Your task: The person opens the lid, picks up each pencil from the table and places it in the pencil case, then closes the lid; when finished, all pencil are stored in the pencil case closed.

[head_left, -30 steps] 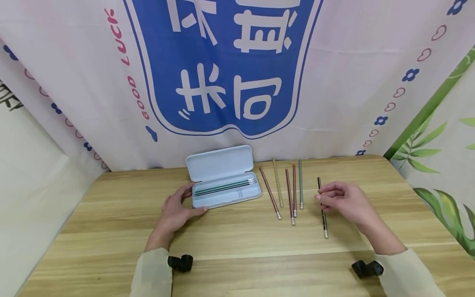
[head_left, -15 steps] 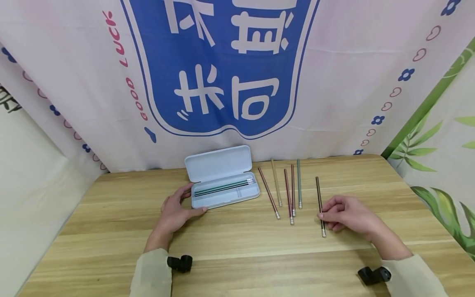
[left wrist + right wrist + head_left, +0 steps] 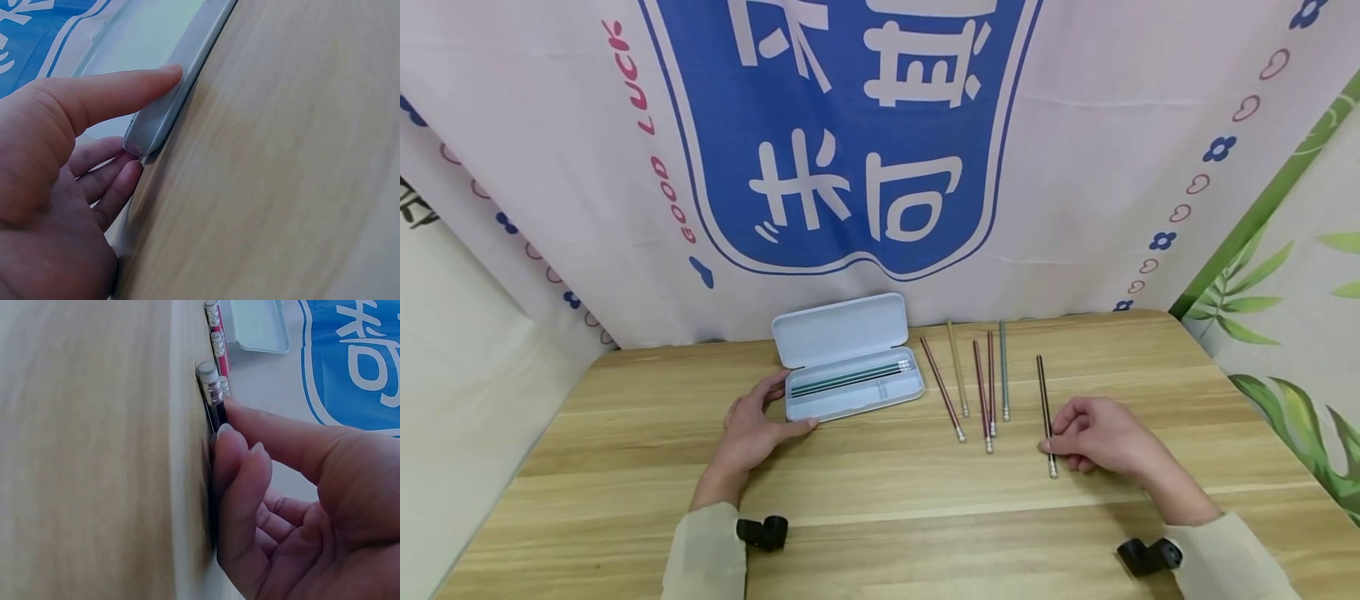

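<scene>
A light blue pencil case, lid raised, holds several dark and green pencils in its rear compartment. My left hand grips the case's left end; in the left wrist view the thumb of that hand lies over the edge of the case, fingertips against its corner. At the right, my right hand pinches a black pencil near its eraser end, the pencil lying along the table. The right wrist view has the hand with thumb and fingers on the pencil just behind its metal band.
Between the case and the black pencil lie three dark red pencils, a yellow one and a blue-green one, erasers toward the front. A printed cloth hangs behind the wooden table.
My right hand has slid down the black pencil, from its middle toward the eraser end. The left hand stays on the case, and the head view has shifted slightly.
</scene>
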The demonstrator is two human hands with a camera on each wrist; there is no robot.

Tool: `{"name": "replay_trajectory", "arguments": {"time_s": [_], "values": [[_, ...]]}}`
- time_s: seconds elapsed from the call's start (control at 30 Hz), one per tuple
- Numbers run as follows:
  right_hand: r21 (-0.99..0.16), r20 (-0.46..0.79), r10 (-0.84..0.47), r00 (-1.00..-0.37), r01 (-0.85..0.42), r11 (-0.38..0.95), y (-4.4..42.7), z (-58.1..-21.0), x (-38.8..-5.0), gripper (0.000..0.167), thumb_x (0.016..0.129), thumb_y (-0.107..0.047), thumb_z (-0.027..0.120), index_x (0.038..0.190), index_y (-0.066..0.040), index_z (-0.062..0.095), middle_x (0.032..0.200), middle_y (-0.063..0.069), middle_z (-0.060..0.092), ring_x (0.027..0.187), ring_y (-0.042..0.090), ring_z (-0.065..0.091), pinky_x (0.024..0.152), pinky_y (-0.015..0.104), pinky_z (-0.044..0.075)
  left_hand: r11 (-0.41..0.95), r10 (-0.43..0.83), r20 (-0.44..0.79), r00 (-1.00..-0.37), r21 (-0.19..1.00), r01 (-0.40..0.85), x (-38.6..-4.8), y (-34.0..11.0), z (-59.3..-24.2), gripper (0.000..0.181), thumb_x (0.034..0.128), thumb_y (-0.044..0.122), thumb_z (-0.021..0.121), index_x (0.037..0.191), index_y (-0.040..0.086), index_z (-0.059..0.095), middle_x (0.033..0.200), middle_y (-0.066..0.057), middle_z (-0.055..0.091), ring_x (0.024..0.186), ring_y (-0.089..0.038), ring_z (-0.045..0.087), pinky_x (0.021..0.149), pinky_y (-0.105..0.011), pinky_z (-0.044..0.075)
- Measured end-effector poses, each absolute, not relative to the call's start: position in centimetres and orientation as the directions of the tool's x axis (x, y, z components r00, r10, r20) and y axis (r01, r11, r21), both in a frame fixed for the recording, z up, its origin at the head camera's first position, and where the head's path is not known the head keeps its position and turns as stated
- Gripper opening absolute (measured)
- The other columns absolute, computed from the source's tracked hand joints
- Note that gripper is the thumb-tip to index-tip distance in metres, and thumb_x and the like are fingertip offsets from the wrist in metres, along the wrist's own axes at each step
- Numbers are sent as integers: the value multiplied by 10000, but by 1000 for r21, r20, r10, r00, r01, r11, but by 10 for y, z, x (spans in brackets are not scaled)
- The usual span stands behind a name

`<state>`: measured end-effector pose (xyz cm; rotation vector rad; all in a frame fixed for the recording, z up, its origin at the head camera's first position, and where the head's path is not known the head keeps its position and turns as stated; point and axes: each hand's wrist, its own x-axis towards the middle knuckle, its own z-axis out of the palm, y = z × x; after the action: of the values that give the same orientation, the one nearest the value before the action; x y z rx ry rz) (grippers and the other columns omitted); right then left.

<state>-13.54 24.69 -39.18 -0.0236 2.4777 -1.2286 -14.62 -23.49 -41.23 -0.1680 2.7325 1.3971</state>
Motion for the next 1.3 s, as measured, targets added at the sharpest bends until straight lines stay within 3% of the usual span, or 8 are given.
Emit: {"name": "replay_trajectory", "arguments": {"time_s": [0.47,0.67,0.83,1.0,1.3], "values": [[-730,-343,-141,-929,169,662,243,-390,-136,217,960,-179,794,928,3,681,727,72,725,645,159,709,584,324,636,588,-67,-119,-991,797,-135,-146,-235,-412,976,837,288,934,1645,123,411,1592,-204,534,1526,-397,398,1311,-622,81],[-816,-342,-225,-913,169,553,253,-398,-140,216,1019,-143,706,1048,71,692,790,81,743,693,171,728,629,327,655,584,-67,-126,-990,799,-141,-146,-234,-410,977,836,285,935,1644,120,411,1591,-214,532,1531,-409,372,1311,-627,83],[-899,-322,-329,-888,179,399,265,-407,-144,300,1056,-119,637,1179,154,647,857,76,763,739,154,744,697,314,673,579,-73,-129,-989,802,-147,-146,-234,-411,971,838,271,931,1645,128,411,1598,-211,526,1543,-416,323,1308,-637,92],[-924,-303,-364,-881,178,338,270,-410,-146,397,1070,-126,614,1294,200,583,965,82,790,807,152,752,758,310,678,575,-74,-131,-989,804,-150,-147,-235,-411,966,842,263,927,1648,141,409,1605,-201,522,1549,-406,324,1317,-630,75],[-949,-277,-389,-878,188,253,271,-408,-147,395,1071,-86,594,1303,222,504,1059,127,795,924,191,796,846,318,675,564,-73,-131,-989,812,-149,-147,-235,-411,956,840,248,926,1643,145,417,1601,-197,519,1553,-404,310,1318,-627,65]]}}
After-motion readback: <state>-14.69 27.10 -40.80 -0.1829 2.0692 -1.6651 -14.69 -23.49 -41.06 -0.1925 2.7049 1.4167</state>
